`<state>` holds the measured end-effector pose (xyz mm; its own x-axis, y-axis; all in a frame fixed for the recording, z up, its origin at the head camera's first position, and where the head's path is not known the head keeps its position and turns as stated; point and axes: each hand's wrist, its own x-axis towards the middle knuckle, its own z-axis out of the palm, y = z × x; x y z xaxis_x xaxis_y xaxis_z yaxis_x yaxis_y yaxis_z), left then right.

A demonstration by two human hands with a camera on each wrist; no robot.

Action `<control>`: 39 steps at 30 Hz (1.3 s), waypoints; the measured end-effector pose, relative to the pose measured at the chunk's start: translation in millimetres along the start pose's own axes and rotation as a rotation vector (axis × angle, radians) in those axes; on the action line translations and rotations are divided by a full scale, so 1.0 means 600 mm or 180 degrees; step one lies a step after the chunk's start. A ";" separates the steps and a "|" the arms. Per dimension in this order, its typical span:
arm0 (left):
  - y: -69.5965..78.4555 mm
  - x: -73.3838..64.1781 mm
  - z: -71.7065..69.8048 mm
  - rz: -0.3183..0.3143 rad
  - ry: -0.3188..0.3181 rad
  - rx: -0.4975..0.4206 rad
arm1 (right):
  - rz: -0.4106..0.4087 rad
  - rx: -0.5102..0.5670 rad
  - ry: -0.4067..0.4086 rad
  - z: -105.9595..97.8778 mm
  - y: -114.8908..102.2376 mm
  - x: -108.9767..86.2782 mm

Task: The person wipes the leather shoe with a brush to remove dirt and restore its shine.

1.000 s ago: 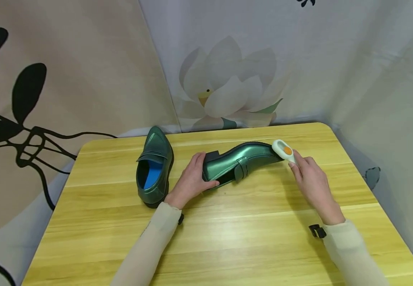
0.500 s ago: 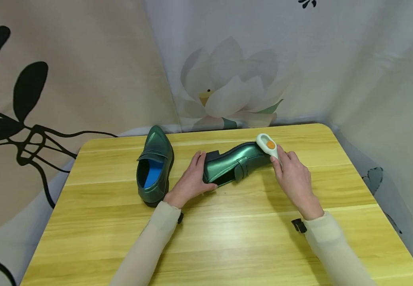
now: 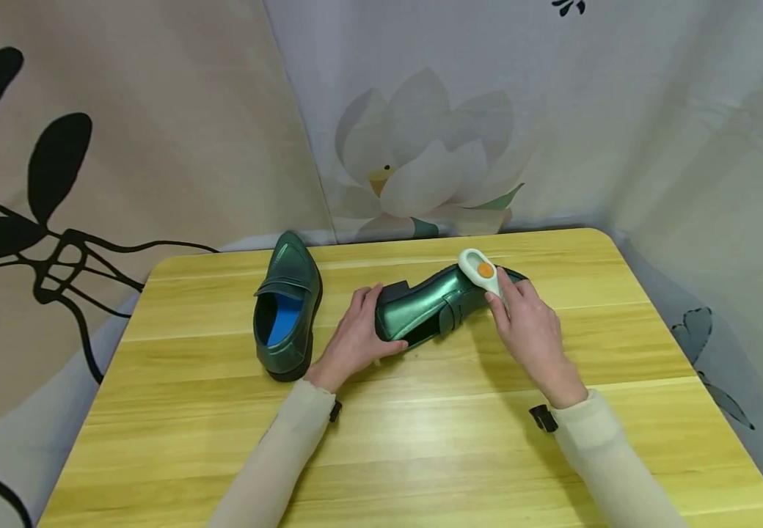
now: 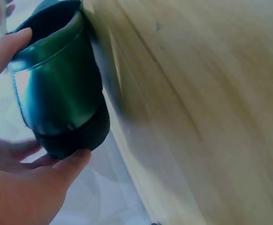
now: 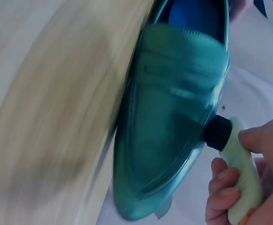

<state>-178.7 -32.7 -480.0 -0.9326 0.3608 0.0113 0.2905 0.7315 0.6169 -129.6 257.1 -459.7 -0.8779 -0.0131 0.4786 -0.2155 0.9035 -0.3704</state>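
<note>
A metallic green loafer (image 3: 414, 309) lies tipped on its side on the table, toe to the right. Around its heel my left hand (image 3: 355, 337) grips, the thumb at the opening's rim and fingers on the heel block (image 4: 75, 138). My right hand (image 3: 532, 334) holds a small white shoe brush (image 3: 477, 270) with an orange button. In the right wrist view, the brush's black head (image 5: 218, 133) meets the loafer's side edge, between the strap and the toe. The bristles are hidden in the head view.
The matching green loafer (image 3: 284, 312), blue insole showing, stands upright left of my left hand, toe pointing away. Behind the wooden table (image 3: 421, 455) hangs a pale curtain (image 3: 434, 147) with printed flowers and dark leaves.
My right hand has moved the brush leftward along the loafer's upper side, from the toe tip toward the middle. My left hand stays at the heel.
</note>
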 end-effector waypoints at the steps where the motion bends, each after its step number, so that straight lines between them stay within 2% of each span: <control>1: 0.001 0.000 0.001 0.0048 0.0053 -0.0008 | -0.0034 0.0027 -0.0026 0.000 -0.002 -0.001; 5: 0.008 -0.001 0.005 0.0234 0.0226 -0.0029 | -0.0119 0.0063 -0.0012 -0.001 -0.006 -0.002; 9: 0.014 -0.003 0.007 0.0360 0.0367 0.0009 | 0.0005 0.0064 0.0025 -0.005 0.000 0.000; 14: 0.023 -0.005 0.009 0.0504 0.0550 0.0063 | 0.0071 0.0147 -0.0118 -0.010 -0.005 -0.002; 24: 0.046 -0.010 0.015 0.0889 0.0957 0.0163 | -0.0462 0.0169 -0.0245 -0.018 -0.061 -0.017; 30: 0.059 -0.013 0.018 0.1110 0.1119 0.0215 | -0.0645 0.0268 -0.0336 -0.027 -0.087 -0.026; 34: 0.062 -0.014 0.020 0.1119 0.1141 0.0230 | -0.0571 0.0250 -0.0312 -0.030 -0.076 -0.027; 39: 0.060 -0.015 0.022 0.0964 0.1065 0.0180 | -0.0211 0.0212 -0.0284 -0.033 -0.036 -0.020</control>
<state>-157.2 -1.7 -468.3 -0.8190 0.3635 0.4439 0.5634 0.6556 0.5027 -106.1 246.4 -441.7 -0.8947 -0.1126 0.4322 -0.2996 0.8690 -0.3938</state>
